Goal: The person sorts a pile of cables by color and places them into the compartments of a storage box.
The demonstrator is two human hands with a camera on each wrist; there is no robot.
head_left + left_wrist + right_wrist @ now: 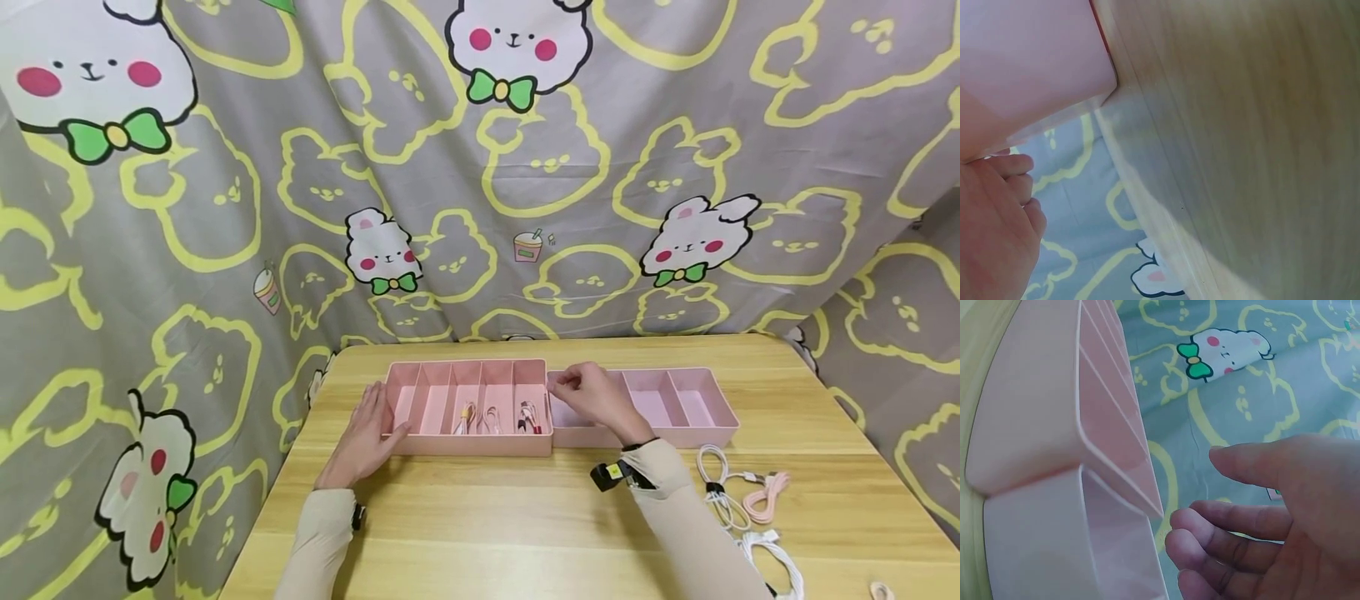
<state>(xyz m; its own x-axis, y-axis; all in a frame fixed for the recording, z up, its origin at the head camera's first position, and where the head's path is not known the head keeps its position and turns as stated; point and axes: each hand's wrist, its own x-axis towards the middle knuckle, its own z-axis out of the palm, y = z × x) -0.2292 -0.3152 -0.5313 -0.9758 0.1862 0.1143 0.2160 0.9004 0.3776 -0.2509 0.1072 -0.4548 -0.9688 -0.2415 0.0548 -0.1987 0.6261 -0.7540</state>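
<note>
A salmon-pink divided box [472,446] sits on the table, end to end with a lilac divided box [652,437] on its right. My left hand [363,439] rests against the pink box's left end, fingers extended along it. Bundled cables lie in three of its compartments: one with a yellowish part [467,418], a pale one [491,421] and one with black and red ends [528,417]. Over the lilac box's left part hovers my right hand [597,400], near where the boxes meet. In the right wrist view, nothing is between its loosely bent fingers [1241,519] and thumb.
Right of my right forearm lie a white cable with a black tie [716,487], a pink cable [767,498] and a thicker white cable bundle [783,562]. Another small pale item [881,591] is cut off at the bottom edge. A patterned curtain [570,175] hangs behind the table.
</note>
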